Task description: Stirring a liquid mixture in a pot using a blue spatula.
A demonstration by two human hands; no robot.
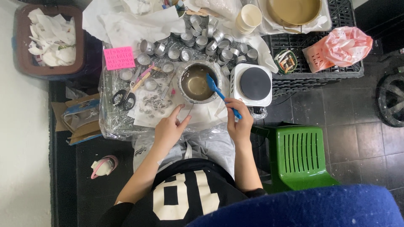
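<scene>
shiny metal bowl (pixel 196 82), blue plastic spatula (pixel 219 92)

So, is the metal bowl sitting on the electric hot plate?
No, the metal bowl stands on the wrapped table beside the hot plate, whose dark round top is bare.

Metal cups (pixel 202 40) crowded behind bowl (pixel 197 82).

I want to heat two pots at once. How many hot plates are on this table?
1. A single white hot plate with a dark round burner stands right of the metal bowl, beyond the right hand. Papers at the table's far end could hide another.
</scene>
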